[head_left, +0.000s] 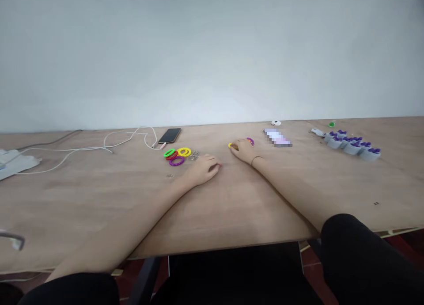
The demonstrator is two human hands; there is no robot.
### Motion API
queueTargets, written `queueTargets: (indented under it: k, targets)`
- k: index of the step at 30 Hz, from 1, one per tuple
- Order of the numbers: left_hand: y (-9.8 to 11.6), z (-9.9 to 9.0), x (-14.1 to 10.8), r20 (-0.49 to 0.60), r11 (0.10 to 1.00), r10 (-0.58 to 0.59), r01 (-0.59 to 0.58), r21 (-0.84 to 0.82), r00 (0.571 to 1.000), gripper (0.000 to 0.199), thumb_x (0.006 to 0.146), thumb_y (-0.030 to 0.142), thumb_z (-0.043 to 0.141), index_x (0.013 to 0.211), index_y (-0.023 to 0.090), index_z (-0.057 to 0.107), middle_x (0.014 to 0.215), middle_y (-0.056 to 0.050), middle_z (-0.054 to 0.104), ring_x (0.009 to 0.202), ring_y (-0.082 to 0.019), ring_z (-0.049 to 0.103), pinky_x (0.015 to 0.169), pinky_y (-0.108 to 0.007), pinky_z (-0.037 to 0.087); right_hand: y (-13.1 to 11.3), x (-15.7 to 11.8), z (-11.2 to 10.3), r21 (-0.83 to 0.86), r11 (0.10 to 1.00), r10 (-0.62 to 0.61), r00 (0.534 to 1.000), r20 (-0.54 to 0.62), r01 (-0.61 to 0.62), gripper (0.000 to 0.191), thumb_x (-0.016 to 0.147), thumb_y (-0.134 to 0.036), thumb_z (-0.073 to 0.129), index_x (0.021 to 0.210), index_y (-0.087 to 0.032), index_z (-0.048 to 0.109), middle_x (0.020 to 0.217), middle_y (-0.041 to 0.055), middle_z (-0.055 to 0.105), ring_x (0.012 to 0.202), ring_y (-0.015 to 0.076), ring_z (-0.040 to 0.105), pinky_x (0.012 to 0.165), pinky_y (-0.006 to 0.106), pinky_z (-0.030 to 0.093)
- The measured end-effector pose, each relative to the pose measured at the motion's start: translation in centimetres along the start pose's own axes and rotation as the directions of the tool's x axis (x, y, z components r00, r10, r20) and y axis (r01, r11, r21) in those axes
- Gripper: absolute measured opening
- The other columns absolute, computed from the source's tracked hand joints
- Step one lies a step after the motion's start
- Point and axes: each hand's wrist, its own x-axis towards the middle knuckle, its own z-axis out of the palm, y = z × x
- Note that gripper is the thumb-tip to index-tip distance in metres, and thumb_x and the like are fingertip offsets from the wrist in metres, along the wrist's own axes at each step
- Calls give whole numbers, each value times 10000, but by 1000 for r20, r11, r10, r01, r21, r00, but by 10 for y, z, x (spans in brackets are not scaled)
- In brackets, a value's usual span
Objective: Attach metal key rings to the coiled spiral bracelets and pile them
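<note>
My left hand rests on the table, thumb and fingertips drawn together in a pinch. A tiny pinkish-red spot shows at the fingertips; whether it is a nail or a small object I cannot make out. Just left of that hand lie coil bracelets: green, red, yellow and purple. Small metal key-ring fittings sit between them and the hand. My right hand has its fingers closed over a yellow coil bracelet, mostly covered. A purple coil bracelet peeks out behind this hand.
A dark phone with a white cable lies back left. Right of centre are a lit phone and a white earbud case. Several white pots with purple tops stand at right. The table's front edge is near me.
</note>
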Motion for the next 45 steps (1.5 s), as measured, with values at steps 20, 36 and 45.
queueTargets:
  k: [20, 36, 45]
  targets:
    - [13, 6, 20, -95, 883, -276, 213, -419, 956, 251, 818, 316, 483, 983, 213, 640, 990, -27, 674, 886, -182, 613, 811, -298, 454, -55, -62, -44, 559, 828, -1, 997, -71, 41, 179, 795, -276, 502, 875, -174, 627, 812, 37, 651, 738, 150, 580, 687, 279, 445]
    - [14, 13, 21, -125, 676, -440, 236, -699, 889, 262, 741, 383, 587, 869, 157, 623, 926, -81, 680, 860, -203, 628, 785, -332, 490, -62, -65, -50, 589, 802, -67, 995, -71, 96, 175, 773, -261, 511, 852, -180, 644, 744, 4, 653, 611, 109, 549, 575, 233, 436]
    - [24, 13, 21, -100, 538, -504, 221, -813, 858, 379, 695, 396, 634, 985, 152, 637, 1024, -80, 663, 966, -227, 601, 875, -353, 461, -58, -65, -47, 400, 895, -119, 969, -216, 199, 118, 782, -221, 494, 798, -172, 600, 683, 12, 590, 590, 114, 502, 566, 236, 400]
